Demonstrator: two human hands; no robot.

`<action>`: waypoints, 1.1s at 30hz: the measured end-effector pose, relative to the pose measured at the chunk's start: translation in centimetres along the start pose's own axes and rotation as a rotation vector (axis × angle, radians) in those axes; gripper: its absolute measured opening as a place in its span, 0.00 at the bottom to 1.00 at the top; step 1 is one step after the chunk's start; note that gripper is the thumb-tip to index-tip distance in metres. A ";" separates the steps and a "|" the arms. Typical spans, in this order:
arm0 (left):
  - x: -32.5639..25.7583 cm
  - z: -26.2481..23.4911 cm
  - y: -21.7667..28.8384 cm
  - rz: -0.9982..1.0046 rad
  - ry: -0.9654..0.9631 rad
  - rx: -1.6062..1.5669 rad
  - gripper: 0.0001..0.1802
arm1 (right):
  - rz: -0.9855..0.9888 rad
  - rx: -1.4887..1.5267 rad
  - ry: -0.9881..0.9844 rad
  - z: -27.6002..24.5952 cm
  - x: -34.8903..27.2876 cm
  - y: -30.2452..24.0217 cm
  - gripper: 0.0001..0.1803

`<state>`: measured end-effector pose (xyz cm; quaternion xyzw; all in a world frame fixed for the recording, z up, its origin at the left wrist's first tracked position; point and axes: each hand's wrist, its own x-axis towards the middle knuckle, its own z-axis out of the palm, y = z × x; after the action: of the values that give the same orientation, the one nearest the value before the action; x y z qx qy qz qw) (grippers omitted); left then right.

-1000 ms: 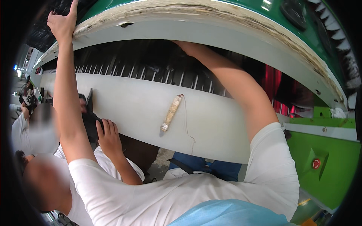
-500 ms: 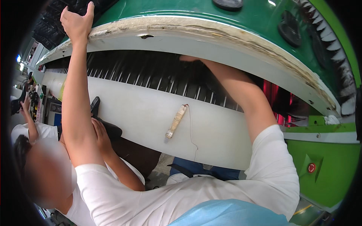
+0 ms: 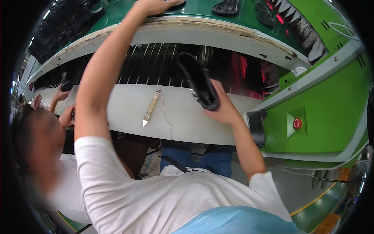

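The right hand (image 3: pixel 224 111) is gripping a black shoe sole (image 3: pixel 198 80) with closed fingers above the white worktop (image 3: pixel 117 111), while the left hand (image 3: pixel 154 6) is pressing flat on the green upper deck (image 3: pixel 202 9), so a slack grip could be dropping the sole.

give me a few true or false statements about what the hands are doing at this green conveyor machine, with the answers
1. The right hand grips a black shoe sole. True.
2. The left hand rests down on the white shelf. False: it reaches up to the green upper deck, next to a dark sole there.
3. A pale brush-like tool lies on the white shelf, touched by neither hand. True.
4. The red round button sits on a white panel. False: it sits on the green side panel.
5. A co-worker's hands are at the shelf's left end. True.
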<state>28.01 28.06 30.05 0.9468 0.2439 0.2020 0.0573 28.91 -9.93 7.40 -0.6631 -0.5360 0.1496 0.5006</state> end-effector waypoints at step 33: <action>-41.3 19.3 11.4 -0.381 -0.213 -1.133 0.26 | 0.435 -0.396 0.195 1.5 -13.4 0.4 0.32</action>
<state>7.96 -2.14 0.22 0.7239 0.2564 0.1906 0.6115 22.95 -20.65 1.82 -0.8582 -0.3497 0.0813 0.3670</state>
